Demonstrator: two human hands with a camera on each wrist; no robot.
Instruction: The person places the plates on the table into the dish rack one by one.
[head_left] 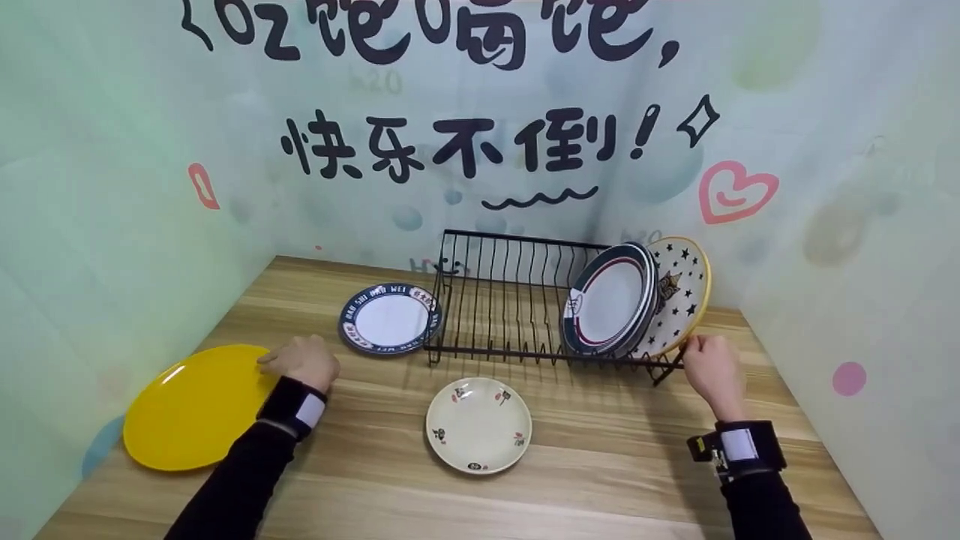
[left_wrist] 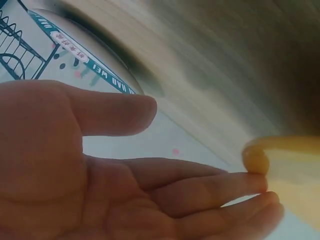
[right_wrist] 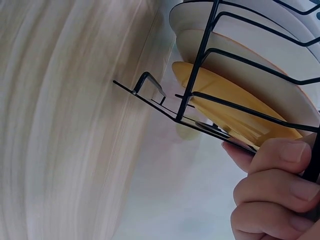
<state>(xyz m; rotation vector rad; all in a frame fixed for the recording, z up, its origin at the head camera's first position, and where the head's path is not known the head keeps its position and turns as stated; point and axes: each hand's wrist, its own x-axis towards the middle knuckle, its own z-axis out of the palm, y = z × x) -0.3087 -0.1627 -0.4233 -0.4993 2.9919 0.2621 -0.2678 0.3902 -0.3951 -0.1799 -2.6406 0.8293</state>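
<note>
My left hand is at the right edge of a large yellow plate on the table. In the left wrist view its fingers are extended, fingertips against the yellow plate's rim, with the thumb held apart. At the right, my right hand grips the end of a black wire dish rack; the right wrist view shows its fingers curled round the frame. Several plates lean in the rack's right part: dark-rimmed ones in front, and a yellow-edged plate with stars behind them.
A blue-rimmed plate lies by the rack's left end. A small cream plate with little pictures lies in front of the rack. Printed cloth hangs behind and along both sides of the wooden table.
</note>
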